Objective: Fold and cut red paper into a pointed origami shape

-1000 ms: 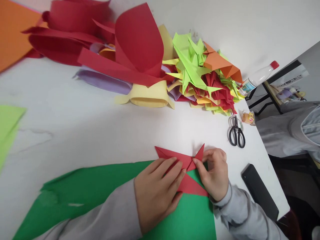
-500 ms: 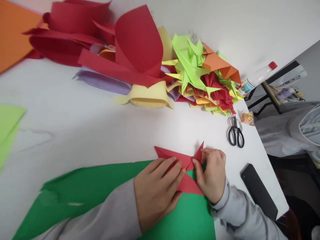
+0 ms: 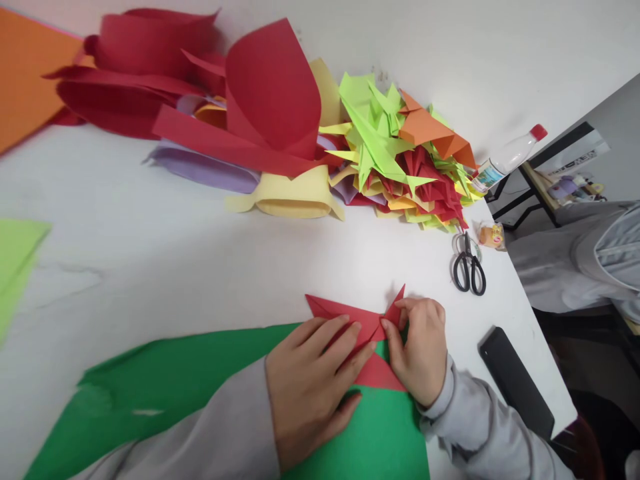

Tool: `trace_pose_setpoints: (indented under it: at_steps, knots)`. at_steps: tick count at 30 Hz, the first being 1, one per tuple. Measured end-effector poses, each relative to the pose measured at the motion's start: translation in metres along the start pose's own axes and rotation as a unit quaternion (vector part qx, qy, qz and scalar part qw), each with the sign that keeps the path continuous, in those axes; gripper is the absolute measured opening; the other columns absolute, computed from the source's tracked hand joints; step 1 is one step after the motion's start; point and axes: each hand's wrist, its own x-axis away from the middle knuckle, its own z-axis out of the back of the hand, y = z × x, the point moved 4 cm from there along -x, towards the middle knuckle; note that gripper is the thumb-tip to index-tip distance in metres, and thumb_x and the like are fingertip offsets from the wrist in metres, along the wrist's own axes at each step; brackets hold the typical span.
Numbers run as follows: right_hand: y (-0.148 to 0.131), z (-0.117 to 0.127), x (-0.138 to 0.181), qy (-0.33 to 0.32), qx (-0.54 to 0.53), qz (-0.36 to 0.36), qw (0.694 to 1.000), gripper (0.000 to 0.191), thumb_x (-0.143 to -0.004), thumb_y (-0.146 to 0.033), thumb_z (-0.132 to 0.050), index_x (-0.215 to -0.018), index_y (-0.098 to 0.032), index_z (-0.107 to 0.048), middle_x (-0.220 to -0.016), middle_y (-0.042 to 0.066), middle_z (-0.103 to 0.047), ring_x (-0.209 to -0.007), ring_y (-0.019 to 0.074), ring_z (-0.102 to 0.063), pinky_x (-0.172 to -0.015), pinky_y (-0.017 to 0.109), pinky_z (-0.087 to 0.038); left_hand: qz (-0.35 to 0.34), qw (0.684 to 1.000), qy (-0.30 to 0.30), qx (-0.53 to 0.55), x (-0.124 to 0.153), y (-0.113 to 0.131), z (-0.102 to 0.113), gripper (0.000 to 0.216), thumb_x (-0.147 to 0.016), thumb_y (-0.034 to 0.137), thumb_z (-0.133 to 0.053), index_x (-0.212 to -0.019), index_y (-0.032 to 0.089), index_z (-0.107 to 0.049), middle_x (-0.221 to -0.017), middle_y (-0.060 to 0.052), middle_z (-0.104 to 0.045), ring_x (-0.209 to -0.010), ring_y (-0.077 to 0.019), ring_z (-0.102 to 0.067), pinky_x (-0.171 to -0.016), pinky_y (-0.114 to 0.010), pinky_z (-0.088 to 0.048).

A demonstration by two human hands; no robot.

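Note:
A red folded paper (image 3: 370, 323) with pointed ends lies over the top edge of a green sheet (image 3: 190, 360). My left hand (image 3: 315, 387) rests flat on it, fingers stretched out and pressing its middle; they cover part of the folds. At the paper's right end, thumb and forefinger of my right hand (image 3: 420, 347) pinch the base of an upturned point. A lower red flap spreads out between the two hands on the green sheet.
Red paper rolls (image 3: 273, 87) and a heap of folded paper shapes (image 3: 395, 153) lie along the back. To the right are black-handled scissors (image 3: 469, 270), a small packet (image 3: 492, 235), a plastic bottle (image 3: 510, 157) and a black case (image 3: 517, 380). Light green paper (image 3: 20, 267) lies left.
The view has shifted slightly. My left fingers have moved a little on the red paper, the ring finger reaching nearer my right thumb. My right hand keeps its pinch.

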Motion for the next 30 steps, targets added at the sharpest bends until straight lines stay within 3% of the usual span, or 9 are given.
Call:
trace_pose_setpoints:
  at_steps: [17,26,30]
  knots:
    - [0.0001,-0.0003,-0.0008,-0.018,-0.012,-0.020,1.000,0.007,-0.089,-0.016,-0.046,-0.095,-0.018,-0.049,-0.079,0.005,-0.056,-0.079,0.0223,-0.049,-0.077,0.040,-0.039,0.022,0.999,0.010,0.021,0.0020,0.0004,-0.0039,0.033,-0.074,0.035,-0.065,-0.104,0.020,-0.067,-0.106,-0.008,-0.067,-0.108,-0.0284,-0.053,-0.093,-0.044,-0.041]
    - [0.0017,-0.0022,0.0010,-0.019,-0.017,-0.022,0.999,0.005,-0.089,-0.020,-0.049,-0.093,-0.017,-0.051,-0.078,0.004,-0.058,-0.079,0.0219,-0.050,-0.077,0.039,-0.038,0.009,0.999,0.011,0.033,0.0007,-0.0034,-0.0009,0.033,-0.076,0.036,-0.065,-0.107,0.026,-0.067,-0.107,-0.006,-0.066,-0.106,-0.0277,-0.055,-0.090,-0.043,-0.042]
    - [0.0024,-0.0023,0.0003,-0.023,-0.024,-0.022,0.999,0.006,-0.089,-0.021,-0.049,-0.093,-0.017,-0.051,-0.079,0.005,-0.058,-0.080,0.0221,-0.050,-0.077,0.038,-0.038,0.007,0.999,0.001,0.037,0.0002,-0.0037,0.0017,0.038,-0.081,0.033,-0.058,-0.117,0.019,-0.062,-0.113,-0.008,-0.065,-0.108,-0.0279,-0.054,-0.092,-0.044,-0.042]
